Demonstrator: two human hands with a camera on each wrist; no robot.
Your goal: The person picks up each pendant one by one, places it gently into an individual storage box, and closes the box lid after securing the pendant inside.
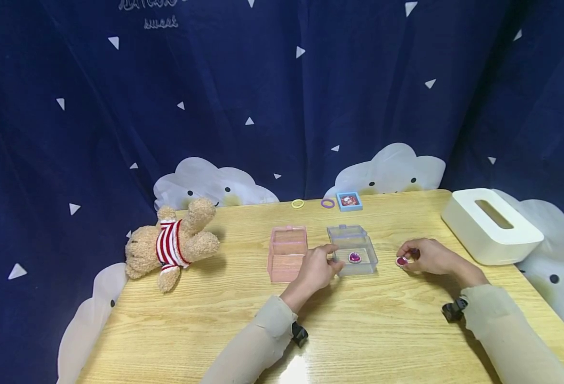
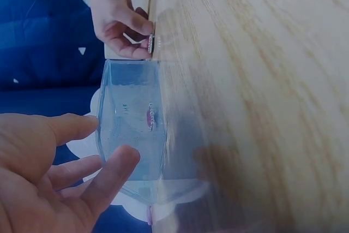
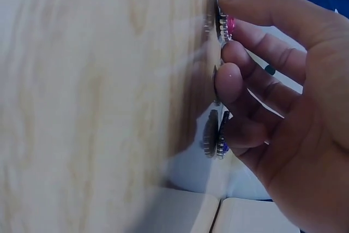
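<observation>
In right hand [image 1: 428, 257]: ridged, silver-rimmed pink gem [image 1: 401, 261].

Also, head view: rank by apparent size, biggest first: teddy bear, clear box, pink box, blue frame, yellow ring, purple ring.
1. Teddy bear
2. Clear box, pink box: unsure, left hand hides part of the pink one
3. Blue frame
4. Yellow ring, purple ring: alike

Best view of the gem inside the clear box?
Head. It shows the gem from above, with its pink stone and pale rim visible, lying in the clear box. Left wrist catches it only nearly edge-on, through the clear plastic. Right wrist doesn't show that gem.
</observation>
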